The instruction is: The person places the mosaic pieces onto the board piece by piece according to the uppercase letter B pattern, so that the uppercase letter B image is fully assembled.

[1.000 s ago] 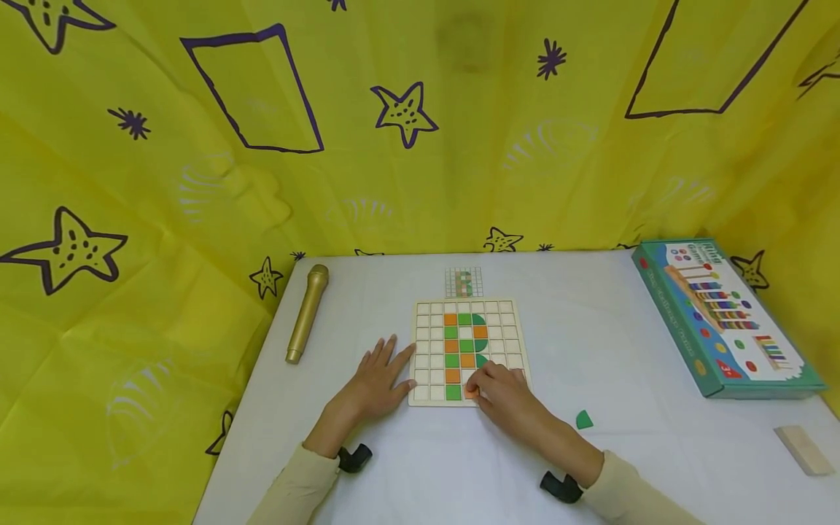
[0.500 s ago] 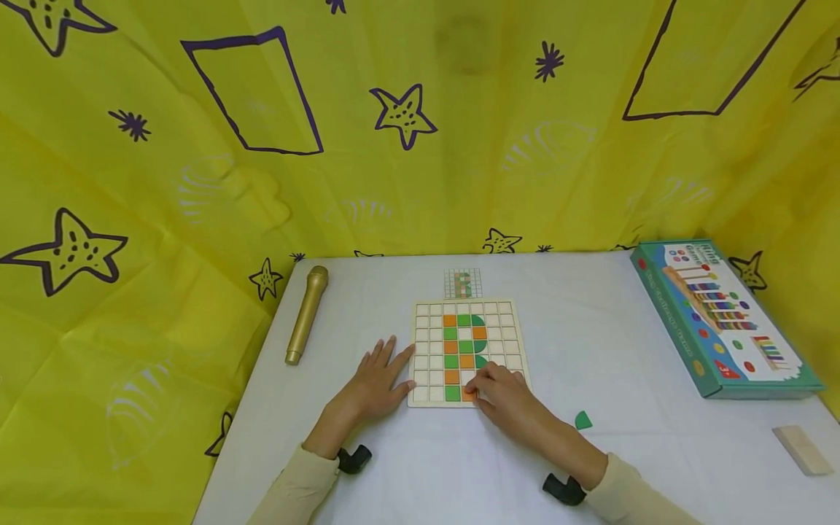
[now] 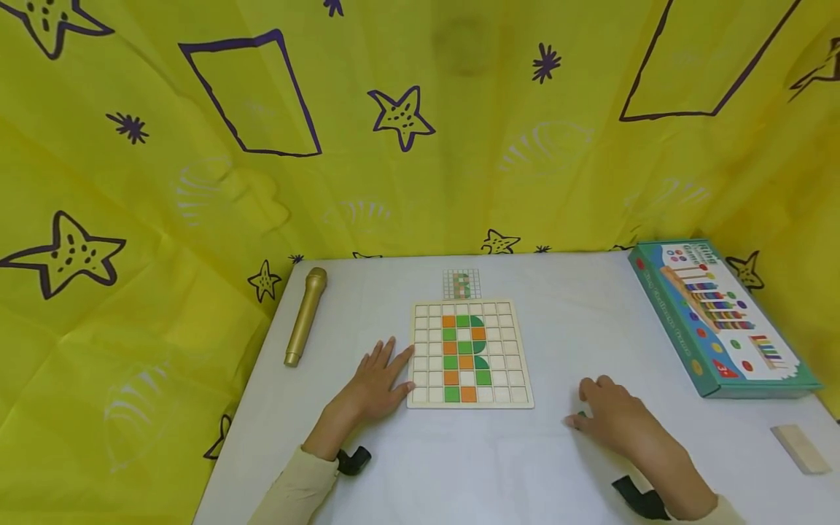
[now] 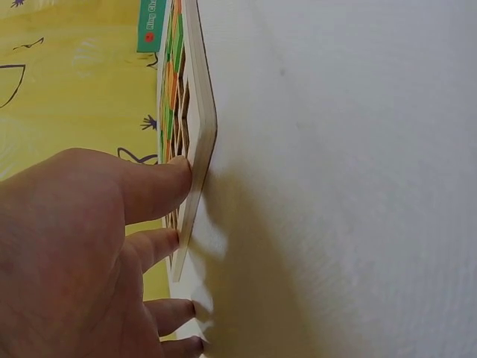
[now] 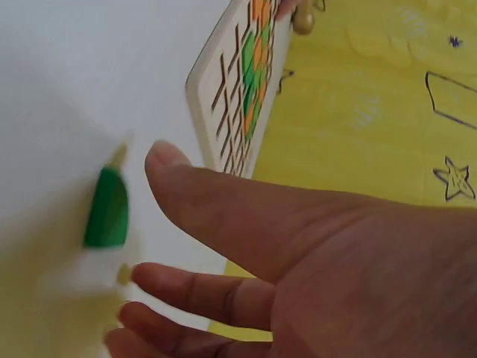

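My left hand (image 3: 375, 383) rests with spread fingers at the left edge of a wooden grid board (image 3: 528, 397); in the left wrist view its thumb (image 4: 160, 186) lies on the board's rim. Orange and green tiles in the grid form a letter R, with a green square (image 3: 483, 377) and an orange square (image 3: 469, 394) low in it. Right of the board, my right hand (image 3: 620, 417) hovers over the table, thumb and fingers apart. A green quarter-circle tile (image 5: 108, 209) lies on the white cloth just off those fingertips, mostly hidden in the head view.
Behind the board lies a small pattern card (image 3: 462, 284). A gold microphone (image 3: 305, 317) is at the left, a green game box (image 3: 728, 321) at the back right. Near the right edge sits a wooden block (image 3: 802, 449). A yellow curtain (image 3: 459, 182) hangs behind the table.
The right hand has let go of the orange square, which now lies in the bottom row, and has moved right to the green quarter-circle tile. The left hand stays put.
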The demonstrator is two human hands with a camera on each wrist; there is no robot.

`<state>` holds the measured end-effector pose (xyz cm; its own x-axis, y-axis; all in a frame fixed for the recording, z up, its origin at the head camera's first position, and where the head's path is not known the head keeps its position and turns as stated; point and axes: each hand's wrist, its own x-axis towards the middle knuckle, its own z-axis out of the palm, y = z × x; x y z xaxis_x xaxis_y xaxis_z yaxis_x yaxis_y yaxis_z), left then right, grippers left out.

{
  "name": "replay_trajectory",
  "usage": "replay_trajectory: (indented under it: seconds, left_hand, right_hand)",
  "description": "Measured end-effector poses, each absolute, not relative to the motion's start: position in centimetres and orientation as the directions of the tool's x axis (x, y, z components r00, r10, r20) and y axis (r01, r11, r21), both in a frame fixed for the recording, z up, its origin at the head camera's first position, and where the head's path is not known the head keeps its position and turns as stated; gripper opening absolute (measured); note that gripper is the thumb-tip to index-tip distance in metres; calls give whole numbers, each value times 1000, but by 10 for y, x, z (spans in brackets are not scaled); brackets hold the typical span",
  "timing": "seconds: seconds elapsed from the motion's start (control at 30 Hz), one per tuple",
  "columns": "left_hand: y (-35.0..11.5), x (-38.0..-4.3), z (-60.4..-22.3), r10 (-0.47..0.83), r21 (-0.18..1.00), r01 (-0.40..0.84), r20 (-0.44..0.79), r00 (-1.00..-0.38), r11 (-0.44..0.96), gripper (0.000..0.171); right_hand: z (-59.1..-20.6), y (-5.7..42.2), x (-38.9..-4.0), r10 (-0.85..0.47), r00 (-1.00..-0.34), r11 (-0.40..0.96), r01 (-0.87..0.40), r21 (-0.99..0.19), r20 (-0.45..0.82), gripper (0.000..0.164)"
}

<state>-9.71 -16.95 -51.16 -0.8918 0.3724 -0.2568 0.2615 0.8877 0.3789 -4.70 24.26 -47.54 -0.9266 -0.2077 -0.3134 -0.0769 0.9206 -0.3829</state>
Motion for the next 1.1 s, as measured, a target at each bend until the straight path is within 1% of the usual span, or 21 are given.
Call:
replay_trajectory:
  seconds: [0.07, 0.13, 0.23, 0.33, 0.4, 0.47, 0.53, 0.6, 0.7, 0.8, 0.93, 1.1]
  left_hand:
    - [-169, -97, -512, 372, 376, 262, -257, -892, 889, 67]
    - [-169, -97, -511, 370, 377, 261, -257, -893, 889, 67]
    - [-169, -97, -510, 371, 379, 260, -256, -893, 888, 67]
    - [-169, -96, -508, 370, 375, 262, -254, -893, 889, 67]
    - [-168, -96, -508, 370, 373, 263, -253, -894, 890, 67]
    - [-168, -95, -507, 371, 372, 264, -253, -894, 890, 67]
    - [-168, -95, -507, 372, 373, 265, -251, -894, 889, 67]
    - [-168, -95, -507, 374, 377, 267, -247, -894, 887, 66]
    - [-168, -95, -508, 375, 376, 268, -246, -894, 887, 66]
    - [-169, -95, -508, 375, 378, 268, -246, -894, 886, 67]
    - [-169, -96, -509, 376, 375, 268, -252, -892, 888, 67]
    - [-170, -96, -510, 377, 379, 268, -250, -892, 886, 67]
  right_hand:
    - [-476, 252, -41, -172, -913, 929, -26, -368, -369, 49]
    - [-478, 256, -36, -154, -907, 928, 3, -373, -392, 50]
    - [-482, 256, -30, -146, -909, 915, 25, -402, -389, 42]
    - [-487, 252, -27, -165, -919, 898, 9, -439, -358, 30]
    - [-490, 248, -27, -204, -932, 884, -45, -464, -299, 22]
    - [-493, 245, -28, -245, -946, 869, -119, -480, -211, 19]
    - [-497, 241, -28, -281, -952, 847, -187, -498, -120, 25]
    - [-500, 238, -29, -285, -956, 826, -209, -523, -68, 31]
    - [-503, 235, -30, -236, -968, 805, -145, -575, -87, 32]
    - [-505, 233, -31, -197, -972, 806, -87, -585, -127, 28]
    - [-507, 229, -30, -199, -971, 815, -88, -573, -134, 19]
    - [-507, 225, -28, -180, -978, 821, -92, -564, -103, 22]
